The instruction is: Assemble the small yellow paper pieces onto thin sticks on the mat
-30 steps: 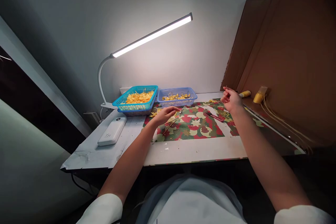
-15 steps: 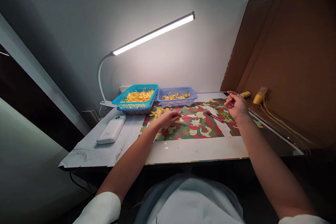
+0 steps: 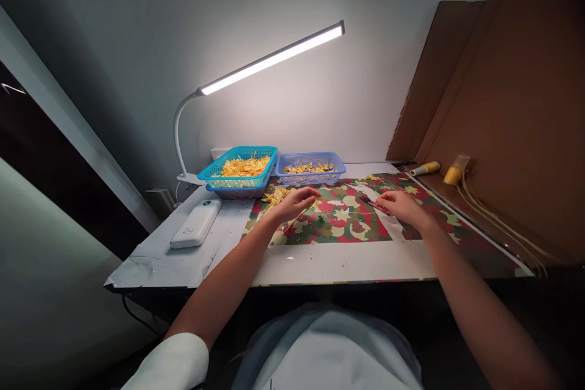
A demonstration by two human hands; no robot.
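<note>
My left hand (image 3: pixel 298 202) is closed in a pinch over the left part of the patterned mat (image 3: pixel 340 214). A bit of yellow shows at its fingertips, too small to name, and a thin pale strand runs below the hand. Just behind the wrist lies a bunch of yellow ribbon-like pieces (image 3: pixel 275 196), partly hidden. On the right, my right hand (image 3: pixel 401 206) has its fingers closed at the handles of a small red-handled tool (image 3: pixel 377 205) with a dark tip. That tool lies low over the mat; whether it is scissors or pliers I cannot tell.
A turquoise basket (image 3: pixel 208 178) of yellow pieces and a lilac basket (image 3: pixel 338 166) of similar pieces stand by the wall. Left are a lamp (image 3: pixel 274 60) and a white power bank (image 3: pixel 195 225). A yellow-wound spool (image 3: pixel 426 168), yellow cord (image 3: pixel 484 213) and cardboard (image 3: pixel 498 91) are right.
My right hand has come down and left from its raised place onto the red-handled tool's handles. The left hand stays pinched in nearly the same spot. The view has shifted slightly.
</note>
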